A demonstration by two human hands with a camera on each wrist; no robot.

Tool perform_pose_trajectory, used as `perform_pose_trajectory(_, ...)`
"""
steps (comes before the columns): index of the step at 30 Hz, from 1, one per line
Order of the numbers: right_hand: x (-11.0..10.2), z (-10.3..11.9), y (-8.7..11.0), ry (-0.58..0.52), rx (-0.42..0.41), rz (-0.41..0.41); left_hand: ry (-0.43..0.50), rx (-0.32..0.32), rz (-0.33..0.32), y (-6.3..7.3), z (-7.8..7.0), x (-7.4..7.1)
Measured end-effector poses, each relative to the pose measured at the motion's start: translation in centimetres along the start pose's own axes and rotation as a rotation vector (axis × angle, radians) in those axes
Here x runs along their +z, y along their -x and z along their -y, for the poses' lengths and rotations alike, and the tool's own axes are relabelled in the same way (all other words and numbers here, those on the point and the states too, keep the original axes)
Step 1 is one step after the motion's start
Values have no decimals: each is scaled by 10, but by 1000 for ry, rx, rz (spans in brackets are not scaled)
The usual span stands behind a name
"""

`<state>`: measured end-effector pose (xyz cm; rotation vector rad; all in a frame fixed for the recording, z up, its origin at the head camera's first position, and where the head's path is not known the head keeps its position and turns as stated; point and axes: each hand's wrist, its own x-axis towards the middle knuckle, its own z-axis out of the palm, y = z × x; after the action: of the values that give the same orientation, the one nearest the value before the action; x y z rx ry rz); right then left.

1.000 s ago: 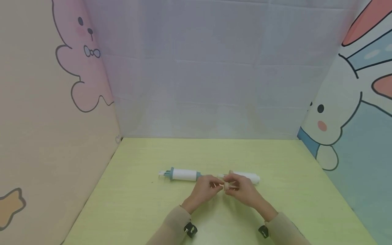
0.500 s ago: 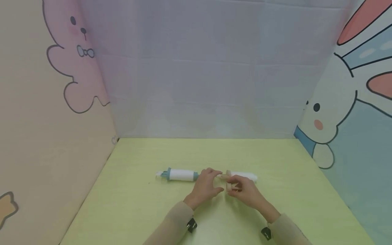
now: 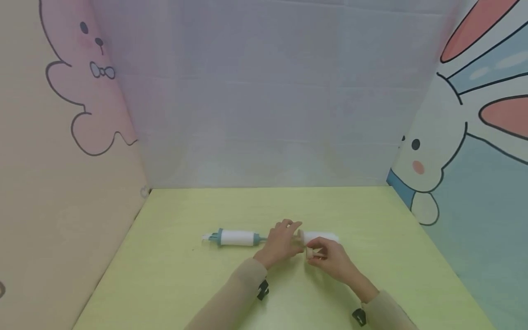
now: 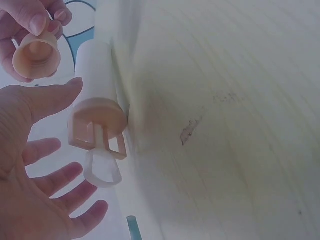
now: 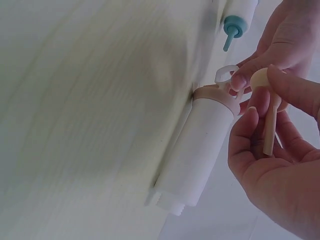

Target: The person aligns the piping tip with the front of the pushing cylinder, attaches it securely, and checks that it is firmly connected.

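My right hand [image 3: 336, 261] pinches a beige funnel-shaped nozzle [image 3: 309, 253], its hollow cup [image 4: 37, 60] facing the left wrist camera and its thin tube [image 5: 270, 131] pointing back into the palm. My left hand [image 3: 279, 244] has its fingers spread beside a white syringe-like barrel [image 5: 197, 147] lying on the table. That barrel carries a beige collar [image 4: 102, 116] with side loops and a translucent pull ring [image 4: 103, 170]. In the left wrist view, the left thumb overlaps the barrel near the collar.
A second white barrel [image 3: 237, 237] with teal end parts lies to the left on the yellow-green table [image 3: 198, 284], its thin teal rod pointing at my left hand. A pale cloth wall [image 3: 264, 101] stands at the back, with cartoon-printed panels on both sides.
My left hand has let go of the beige nozzle, opened and moved forward to the white barrel's collar end. The right hand keeps its pinch on the nozzle. The head view has shifted slightly.
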<state>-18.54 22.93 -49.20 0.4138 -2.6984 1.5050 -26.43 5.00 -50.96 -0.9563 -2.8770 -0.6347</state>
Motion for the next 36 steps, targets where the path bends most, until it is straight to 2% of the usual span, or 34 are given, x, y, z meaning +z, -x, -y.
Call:
perform_pose_trajectory(4,-2,0,2,16,19,-9,-21,14,52,-5,-3,6)
perform_pose_trajectory(7,-3,-2,4,16,20,-7,-49,21,64,-8,-5,12)
perform_pose_trajectory(15,-4,-9,7,9,39,-25,-99,21,3,-15,-11,24)
perform_pose_trajectory(20,-5,-10,8,-2,42,-34,-137,8,11,-20,-13,25)
perform_pose_trajectory(28,-7,-11,9,24,45,-42,-94,-3,45,-19,-16,28)
perform_pose_trajectory(36,-11,-9,13,38,55,-53,-93,-2,25,-18,-17,30)
